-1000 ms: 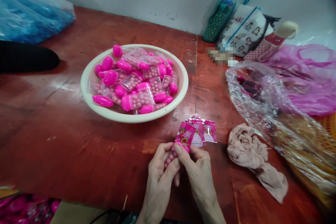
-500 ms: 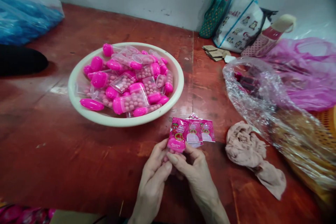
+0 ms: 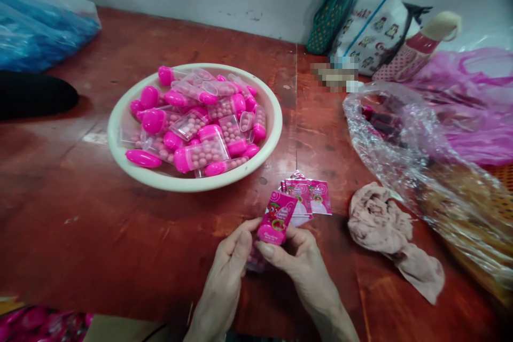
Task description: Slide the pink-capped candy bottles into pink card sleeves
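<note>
Between my two hands is a candy container (image 3: 256, 261), clear with pale pink balls inside, its upper end covered by a pink printed label sleeve (image 3: 277, 216) with a strawberry picture. My left hand (image 3: 228, 267) closes on its left side, thumb upright. My right hand (image 3: 302, 262) grips the right side, thumb pressed at the sleeve's lower edge. Just beyond lies a small stack of similar pink sleeves (image 3: 318, 197) on the table. A cream basin (image 3: 192, 184) further off holds many pink-capped containers (image 3: 202, 155) of the same balls.
A crumpled pinkish cloth (image 3: 377, 224) lies right of my hands on the red-brown table (image 3: 160, 246). Behind it are a clear plastic bag (image 3: 433, 155) and a purple bag (image 3: 476, 101). Cloth bags (image 3: 364, 26) stand by the wall; a bag of blue items (image 3: 44, 32) sits far left.
The sleeve now tilts to the right and sits a little lower over the container. My left thumb has lifted from the container's front to its left side. The view has shifted slightly.
</note>
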`<state>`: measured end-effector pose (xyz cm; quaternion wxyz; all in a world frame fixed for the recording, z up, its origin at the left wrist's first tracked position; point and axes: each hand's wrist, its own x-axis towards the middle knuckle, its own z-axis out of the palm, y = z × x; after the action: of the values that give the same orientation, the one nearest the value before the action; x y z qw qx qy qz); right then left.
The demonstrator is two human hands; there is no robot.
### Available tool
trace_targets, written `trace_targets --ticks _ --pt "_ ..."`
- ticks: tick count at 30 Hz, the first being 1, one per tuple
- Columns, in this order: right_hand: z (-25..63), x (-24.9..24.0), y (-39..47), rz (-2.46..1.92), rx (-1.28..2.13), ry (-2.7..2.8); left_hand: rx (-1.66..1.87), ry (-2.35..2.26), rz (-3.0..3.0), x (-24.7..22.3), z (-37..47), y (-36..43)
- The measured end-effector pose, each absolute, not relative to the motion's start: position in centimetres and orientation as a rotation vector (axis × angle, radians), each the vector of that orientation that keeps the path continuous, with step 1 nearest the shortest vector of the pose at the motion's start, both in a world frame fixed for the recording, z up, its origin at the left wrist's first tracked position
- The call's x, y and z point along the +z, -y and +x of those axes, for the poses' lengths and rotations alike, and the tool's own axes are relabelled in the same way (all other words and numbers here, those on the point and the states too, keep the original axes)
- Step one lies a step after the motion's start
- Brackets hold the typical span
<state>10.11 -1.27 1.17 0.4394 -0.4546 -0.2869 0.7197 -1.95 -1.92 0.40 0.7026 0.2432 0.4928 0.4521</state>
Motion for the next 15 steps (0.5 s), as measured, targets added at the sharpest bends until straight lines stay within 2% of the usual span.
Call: trace_targets --ticks 4,7,11,15 --pt "10.2 1.6 1.1 -1.095 1.845 0.833 0.950 -1.175 0.886 0.4 -3.4 1.4" --pt "10.3 1.8 1.1 -1.143 1.850 0.940 0.955 -1.148 0.924 0.4 -3.6 1.2" --pt "9.9 1.5 1.7 -1.440 1.589 1.187 1.121 -1.179 0.648 0.3 -2.6 1.1" --pt "8.5 0.4 3.5 -1.515 1.555 1.223 1.252 -1.150 0.258 0.5 -1.9 1.1"
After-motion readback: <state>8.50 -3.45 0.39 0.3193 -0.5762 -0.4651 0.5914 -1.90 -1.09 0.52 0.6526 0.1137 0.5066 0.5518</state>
